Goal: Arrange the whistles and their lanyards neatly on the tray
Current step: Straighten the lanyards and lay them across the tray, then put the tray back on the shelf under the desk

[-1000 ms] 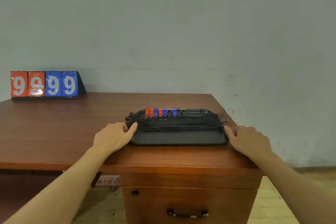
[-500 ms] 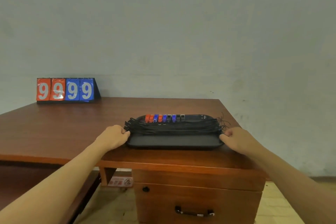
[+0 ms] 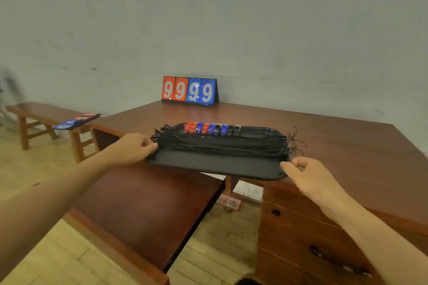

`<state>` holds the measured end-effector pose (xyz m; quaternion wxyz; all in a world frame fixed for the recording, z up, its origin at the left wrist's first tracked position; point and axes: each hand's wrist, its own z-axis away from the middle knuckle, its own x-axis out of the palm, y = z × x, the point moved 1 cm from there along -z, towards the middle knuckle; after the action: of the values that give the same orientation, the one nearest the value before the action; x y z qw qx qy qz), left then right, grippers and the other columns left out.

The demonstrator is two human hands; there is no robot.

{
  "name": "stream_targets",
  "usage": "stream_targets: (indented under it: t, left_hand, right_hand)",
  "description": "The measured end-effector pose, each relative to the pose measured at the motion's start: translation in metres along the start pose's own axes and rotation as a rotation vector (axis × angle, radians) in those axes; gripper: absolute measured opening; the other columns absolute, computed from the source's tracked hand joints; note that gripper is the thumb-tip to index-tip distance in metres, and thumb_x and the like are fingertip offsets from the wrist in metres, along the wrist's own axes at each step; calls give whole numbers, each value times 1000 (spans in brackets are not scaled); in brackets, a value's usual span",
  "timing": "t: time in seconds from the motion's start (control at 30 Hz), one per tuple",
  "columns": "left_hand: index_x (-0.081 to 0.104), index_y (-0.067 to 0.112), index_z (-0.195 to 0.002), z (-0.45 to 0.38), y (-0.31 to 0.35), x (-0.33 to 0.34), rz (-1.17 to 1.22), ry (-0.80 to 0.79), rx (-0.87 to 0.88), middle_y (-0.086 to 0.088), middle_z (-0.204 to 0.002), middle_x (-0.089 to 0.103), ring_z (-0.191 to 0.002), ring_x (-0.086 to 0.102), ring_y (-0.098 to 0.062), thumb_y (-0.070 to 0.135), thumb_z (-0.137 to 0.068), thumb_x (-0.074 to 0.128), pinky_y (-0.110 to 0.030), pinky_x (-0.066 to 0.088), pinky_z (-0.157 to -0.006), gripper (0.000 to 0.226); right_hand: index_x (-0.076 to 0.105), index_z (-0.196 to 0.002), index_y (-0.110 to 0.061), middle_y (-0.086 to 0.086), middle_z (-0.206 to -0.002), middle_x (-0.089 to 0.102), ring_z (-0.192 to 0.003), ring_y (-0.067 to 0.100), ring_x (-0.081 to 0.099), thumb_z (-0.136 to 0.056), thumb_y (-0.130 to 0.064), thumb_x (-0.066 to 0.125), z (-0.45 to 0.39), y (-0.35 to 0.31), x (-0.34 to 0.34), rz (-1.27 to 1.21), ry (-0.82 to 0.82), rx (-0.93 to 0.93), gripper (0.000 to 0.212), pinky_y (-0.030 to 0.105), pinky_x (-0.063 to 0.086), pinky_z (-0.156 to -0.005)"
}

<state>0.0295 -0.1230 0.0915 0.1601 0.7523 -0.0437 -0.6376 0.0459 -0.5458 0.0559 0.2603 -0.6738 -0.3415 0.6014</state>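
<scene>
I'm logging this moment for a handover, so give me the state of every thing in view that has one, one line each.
Black plastic tray: gripped at both ends, near edge overhanging the desk.
Red, blue and black whistles: lined up in a row along the tray's far side.
Black lanyards: bundled lengthwise across the tray, ends spilling over the right rim.
Left hand: gripping the tray's left end.
Right hand: fingers curled on the tray's right end.
Flip scoreboard: upright, showing 99 99.

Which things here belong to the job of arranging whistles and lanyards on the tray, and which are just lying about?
Part of the job:
- black plastic tray
- row of red, blue and black plastic whistles
- bundle of black cord lanyards
- left hand and right hand, each gripping a tray end

Just lying about:
- standing red and blue flip scoreboard
- flat scoreboard on the wooden bench
</scene>
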Motion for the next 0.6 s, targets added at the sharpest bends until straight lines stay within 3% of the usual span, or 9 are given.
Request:
stream_targets:
  t: [0.07,0.17,0.3,0.5,0.6]
  left_hand:
    - [63,22,-74,14,-35,-14,-20,17,-40,2,-71,64,-70,62,-16,41,-102,52,-29,40,-59,36]
    - [69,17,-83,37,-77,-30,-29,46,-83,0,-73,66,-72,64,-16,41,-102,50,-26,41,-58,36]
    - [66,24,-77,61,-120,-38,-67,70,-102,4,-71,62,-68,59,-13,38,-102,51,-26,35,-56,33]
    - [67,23,-76,80,-174,-23,53,96,-118,0,-73,67,-73,64,-18,39,-101,54,-36,49,-68,32]
    - [69,14,-83,84,-185,-12,72,69,-118,-4,-76,67,-73,63,-17,35,-103,53,-27,43,-63,32]
  right_hand:
    - [51,-76,-14,9,-65,42,-51,16,39,-97,-44,57,8,-14,28,-73,-78,-16,37,33,37,-57]
    - [49,-78,-14,7,-66,38,-47,13,30,-96,-44,60,22,-32,67,-173,-194,-14,37,30,28,-55]
    - [52,-79,-2,-1,-55,38,-38,6,30,-94,-46,61,43,-53,109,-192,-247,-68,47,24,28,-48]
    - [44,-69,-15,-4,-53,35,-45,9,34,-87,-56,62,67,-68,146,-187,-267,-97,48,30,31,-53]
    - [43,-67,-15,-9,-48,34,-43,5,33,-87,-56,63,76,-69,157,-162,-283,-102,49,28,32,-55]
